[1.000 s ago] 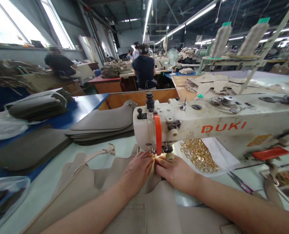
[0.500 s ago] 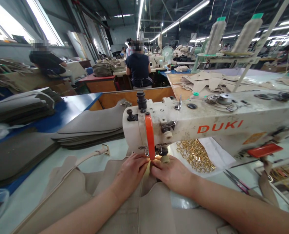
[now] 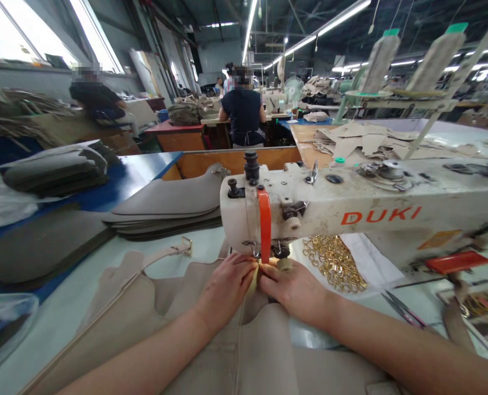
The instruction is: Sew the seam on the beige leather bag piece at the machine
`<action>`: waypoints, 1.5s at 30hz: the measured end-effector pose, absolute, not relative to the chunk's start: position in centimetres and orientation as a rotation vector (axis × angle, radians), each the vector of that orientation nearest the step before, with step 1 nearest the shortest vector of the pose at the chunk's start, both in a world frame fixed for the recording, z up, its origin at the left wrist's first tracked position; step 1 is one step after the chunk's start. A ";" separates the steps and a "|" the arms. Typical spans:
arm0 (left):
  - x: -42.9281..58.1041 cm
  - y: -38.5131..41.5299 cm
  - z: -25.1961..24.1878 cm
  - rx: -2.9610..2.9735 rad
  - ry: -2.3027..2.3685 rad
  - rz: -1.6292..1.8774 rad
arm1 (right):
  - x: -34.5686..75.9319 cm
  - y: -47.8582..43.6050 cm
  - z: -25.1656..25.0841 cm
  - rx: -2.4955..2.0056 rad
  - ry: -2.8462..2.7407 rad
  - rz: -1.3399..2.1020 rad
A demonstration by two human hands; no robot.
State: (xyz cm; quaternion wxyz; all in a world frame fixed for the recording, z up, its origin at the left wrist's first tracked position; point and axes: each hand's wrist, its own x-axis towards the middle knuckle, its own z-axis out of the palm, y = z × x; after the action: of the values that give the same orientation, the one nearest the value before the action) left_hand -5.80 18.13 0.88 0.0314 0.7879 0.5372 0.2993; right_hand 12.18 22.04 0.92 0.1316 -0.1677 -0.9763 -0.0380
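Note:
A white sewing machine with an orange guard stands in front of me. Beige leather-like panels, joined by a seam, lie beneath its head and spread toward me. Left of the needle area, my left hand is closed on the beige material, fingertips close to the presser foot. My right hand grips the same material from the other side, thumb and fingers pinched near the foot. The needle and the exact stitching spot are mostly hidden by the fingers and guard. A narrow strap with a gold buckle extends from the work at left.
Stacked grey-brown panels lie behind at left. Gold rings rest on white sheeting under the machine arm. Scissors and a tray of metal fittings sit at right. Thread cones stand above; people sit farther back.
The whole view has shifted slightly, so the scene sits a little farther right. Both hands stay beside the presser foot, still on the beige material, with little visible movement.

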 end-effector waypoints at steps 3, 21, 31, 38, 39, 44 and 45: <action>-5.8 18.1 0.8 2.406 1.662 0.910 | 12.2 22.0 1.1 -0.473 -2.838 -0.117; -5.9 17.6 2.6 2.528 1.671 0.633 | 12.4 21.2 1.5 -0.508 -2.882 -0.137; -5.9 16.6 2.3 2.624 1.638 0.538 | 12.5 20.9 1.3 -0.481 -2.860 -0.165; -6.0 17.5 2.4 2.516 1.624 0.648 | 12.4 21.0 1.2 -0.483 -2.838 -0.127; -6.0 17.7 2.4 2.492 1.647 0.656 | 12.4 21.0 1.2 -0.486 -2.832 -0.122; -5.7 18.8 2.1 2.243 1.871 0.754 | 12.4 21.0 1.0 -0.492 -2.812 -0.101; -5.5 18.9 2.1 2.210 1.906 0.768 | 12.4 21.0 1.0 -0.491 -2.811 -0.099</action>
State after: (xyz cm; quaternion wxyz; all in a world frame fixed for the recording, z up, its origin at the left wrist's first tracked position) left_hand -5.54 18.91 2.09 0.0619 0.7310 0.6303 0.2539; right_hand 12.37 20.97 1.02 0.1427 -0.1702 -0.9744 -0.0343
